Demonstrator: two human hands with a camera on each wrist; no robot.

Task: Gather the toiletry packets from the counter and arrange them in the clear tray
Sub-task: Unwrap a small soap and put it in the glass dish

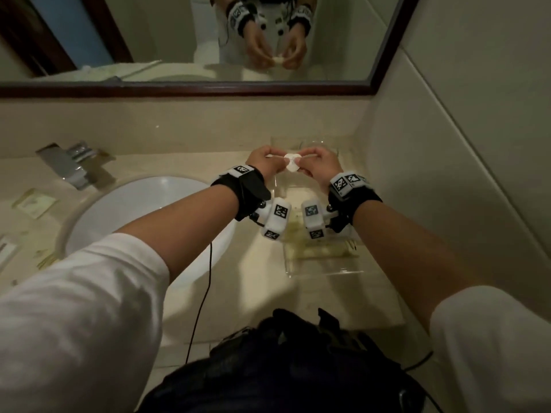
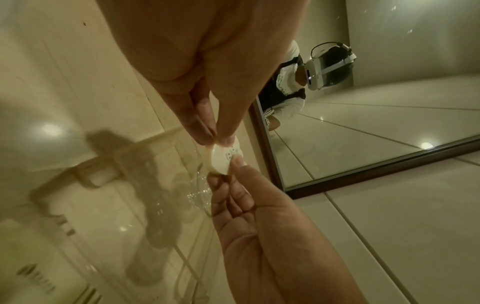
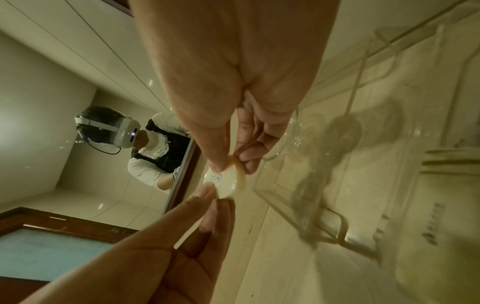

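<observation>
A small round white packet (image 1: 291, 166) is held up between both hands above the back of the counter. My left hand (image 1: 275, 162) pinches its left edge and my right hand (image 1: 304, 163) pinches its right edge. The left wrist view shows the round packet (image 2: 223, 159) between my left fingertips (image 2: 207, 133) and the right hand (image 2: 230, 168). In the right wrist view the right hand (image 3: 230, 164) grips the packet (image 3: 224, 182) opposite the left hand (image 3: 211, 196). The clear tray (image 1: 328, 268) lies on the counter under my wrists, with pale packets (image 1: 323, 248) in it.
A white sink (image 1: 143, 210) and chrome faucet (image 1: 71, 166) lie to the left. More packets (image 1: 34, 202) rest on the counter left of the sink. A clear glass (image 1: 320, 147) stands behind the hands. The mirror (image 1: 208, 40) and a tiled wall (image 1: 447, 144) close the back and right.
</observation>
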